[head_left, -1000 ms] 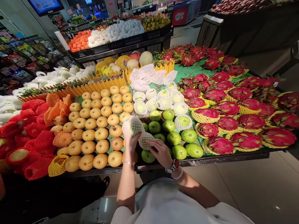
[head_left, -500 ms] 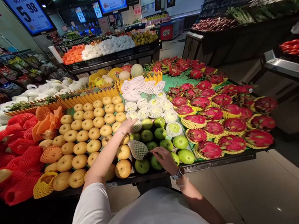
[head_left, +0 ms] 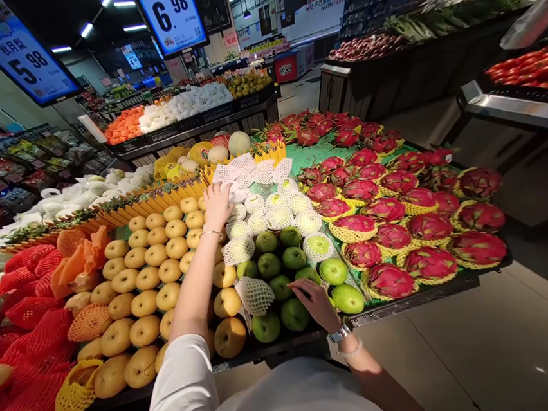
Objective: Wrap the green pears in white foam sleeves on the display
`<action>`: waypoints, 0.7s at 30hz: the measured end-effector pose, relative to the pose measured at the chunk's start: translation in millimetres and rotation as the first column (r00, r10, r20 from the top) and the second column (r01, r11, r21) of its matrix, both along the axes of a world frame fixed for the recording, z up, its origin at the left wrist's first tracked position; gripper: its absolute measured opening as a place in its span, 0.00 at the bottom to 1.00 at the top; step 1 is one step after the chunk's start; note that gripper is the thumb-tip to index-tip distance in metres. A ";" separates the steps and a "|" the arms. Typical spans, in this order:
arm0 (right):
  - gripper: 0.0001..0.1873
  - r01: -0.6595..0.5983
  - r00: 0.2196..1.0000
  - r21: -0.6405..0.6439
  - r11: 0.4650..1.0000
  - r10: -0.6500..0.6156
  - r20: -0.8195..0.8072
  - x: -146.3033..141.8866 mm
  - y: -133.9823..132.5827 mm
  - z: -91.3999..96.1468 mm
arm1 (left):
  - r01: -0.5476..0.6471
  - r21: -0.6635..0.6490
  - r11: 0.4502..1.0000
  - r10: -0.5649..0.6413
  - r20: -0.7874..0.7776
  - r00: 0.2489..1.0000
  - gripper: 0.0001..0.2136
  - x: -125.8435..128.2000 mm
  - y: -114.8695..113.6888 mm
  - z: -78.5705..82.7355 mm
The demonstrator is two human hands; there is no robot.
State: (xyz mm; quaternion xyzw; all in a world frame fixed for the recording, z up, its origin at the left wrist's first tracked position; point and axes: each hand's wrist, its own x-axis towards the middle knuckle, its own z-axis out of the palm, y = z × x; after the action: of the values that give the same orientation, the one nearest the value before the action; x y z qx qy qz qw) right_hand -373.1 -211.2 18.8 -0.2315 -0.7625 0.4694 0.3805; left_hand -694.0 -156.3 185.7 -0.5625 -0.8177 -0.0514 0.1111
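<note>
Left hand (head_left: pixel 216 206) open, fingers spread, resting on the white foam-netted fruit (head_left: pixel 254 203) at the back of the pile — no clear grip. Right hand (head_left: pixel 315 305) also open, low over the green pears (head_left: pixel 294 314), near a loose foam net sleeve (head_left: pixel 254 296) — golden pears (head_left: pixel 169 296) left, dragon fruit (head_left: pixel 390 281) right.

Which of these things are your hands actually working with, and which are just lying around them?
Working with:
- left hand, on white foam netting
- right hand, over green fruit
- foam net sleeve, beside it

Just around:
- golden pears
- dragon fruit
</note>
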 end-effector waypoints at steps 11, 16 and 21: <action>0.12 0.290 0.949 -0.160 0.944 -0.305 -0.080 32.0 15.5 -2.1 | -0.090 0.612 0.786 -0.043 0.200 0.979 0.05 9.7 -12.6 9.9; 0.10 0.203 0.938 -0.309 0.929 -0.275 -0.211 18.2 -0.8 21.7 | -0.130 0.636 0.761 -0.313 0.535 0.785 0.10 87.9 -106.8 -24.0; 0.22 -0.164 0.954 -0.312 0.936 0.069 -0.293 -19.1 -37.4 32.0 | -0.267 0.485 0.832 -0.363 0.842 0.398 0.06 183.6 -167.7 -108.6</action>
State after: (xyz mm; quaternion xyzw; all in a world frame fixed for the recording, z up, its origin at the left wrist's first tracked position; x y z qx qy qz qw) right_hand -392.2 -248.6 50.8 -0.1782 -0.6238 0.6408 0.4103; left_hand -510.4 -324.0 77.1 -0.4065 -0.6707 -0.5872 -0.2003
